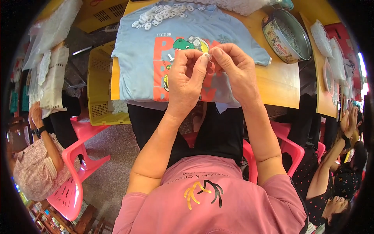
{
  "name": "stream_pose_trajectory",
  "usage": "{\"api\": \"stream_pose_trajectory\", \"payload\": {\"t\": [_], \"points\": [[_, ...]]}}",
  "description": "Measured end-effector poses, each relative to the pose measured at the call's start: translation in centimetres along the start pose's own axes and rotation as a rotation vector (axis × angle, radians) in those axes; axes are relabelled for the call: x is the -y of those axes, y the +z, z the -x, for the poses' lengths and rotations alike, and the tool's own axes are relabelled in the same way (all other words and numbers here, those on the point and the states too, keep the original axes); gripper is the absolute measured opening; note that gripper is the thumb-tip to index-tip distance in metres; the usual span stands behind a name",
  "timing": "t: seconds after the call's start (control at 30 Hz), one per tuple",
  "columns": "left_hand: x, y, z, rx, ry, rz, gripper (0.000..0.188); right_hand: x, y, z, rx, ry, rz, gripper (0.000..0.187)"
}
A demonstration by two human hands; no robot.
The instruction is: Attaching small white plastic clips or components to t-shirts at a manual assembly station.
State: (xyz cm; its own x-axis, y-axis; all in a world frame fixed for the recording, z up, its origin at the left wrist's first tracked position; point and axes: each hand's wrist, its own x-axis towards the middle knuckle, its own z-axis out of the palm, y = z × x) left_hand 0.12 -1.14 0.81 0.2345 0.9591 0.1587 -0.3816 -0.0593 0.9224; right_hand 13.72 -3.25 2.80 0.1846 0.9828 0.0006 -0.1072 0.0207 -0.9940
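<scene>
Both my hands meet over a light blue T-shirt (136,50) with a printed cartoon dinosaur, spread on the table. My left hand (186,78) pinches a small white plastic piece (207,55) between thumb and fingertips. From the other side, my right hand (237,68) closes thumb and forefinger on the same piece. Fingertips cover most of it, so its exact shape cannot be made out. A pile of white plastic pieces with holes (157,15) lies on the shirt's far part. A tiny white peg-like part (170,57) rests just left of my left hand.
On the table's right stands a round tin (286,37) holding many small clear parts. A yellow plastic crate (99,82) sits left of the table (282,84). Co-workers sit at both sides, on the left by a pink chair (72,191); another pink chair (290,150) is at right.
</scene>
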Motion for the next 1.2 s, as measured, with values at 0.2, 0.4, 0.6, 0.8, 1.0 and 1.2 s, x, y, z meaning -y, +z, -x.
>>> {"api": "stream_pose_trajectory", "payload": {"t": [0.2,0.4,0.6,0.8,1.0,1.2], "points": [[0.5,-0.4,0.0,0.007,-0.001,-0.016,0.010,-0.2,0.0,-0.2,0.012,0.002,-0.024,0.019],[0.5,-0.1,0.0,0.002,0.003,-0.024,0.010,-0.2,0.1,0.0,0.006,-0.036,0.054,0.019],[0.5,-0.1,0.1,-0.024,0.005,-0.012,0.009,-0.3,0.2,0.2,-0.020,-0.039,0.066,0.018],[0.8,-0.2,0.1,-0.031,0.008,-0.020,0.008,-0.4,0.3,0.2,-0.026,-0.090,0.099,0.015],[0.8,0.0,0.1,-0.035,-0.001,-0.001,0.009,-0.8,0.5,0.2,-0.009,-0.124,0.061,0.011],[1.0,-0.4,0.2,-0.056,0.019,-0.035,0.009,-1.5,1.5,0.7,-0.058,-0.189,0.012,0.009]]}}
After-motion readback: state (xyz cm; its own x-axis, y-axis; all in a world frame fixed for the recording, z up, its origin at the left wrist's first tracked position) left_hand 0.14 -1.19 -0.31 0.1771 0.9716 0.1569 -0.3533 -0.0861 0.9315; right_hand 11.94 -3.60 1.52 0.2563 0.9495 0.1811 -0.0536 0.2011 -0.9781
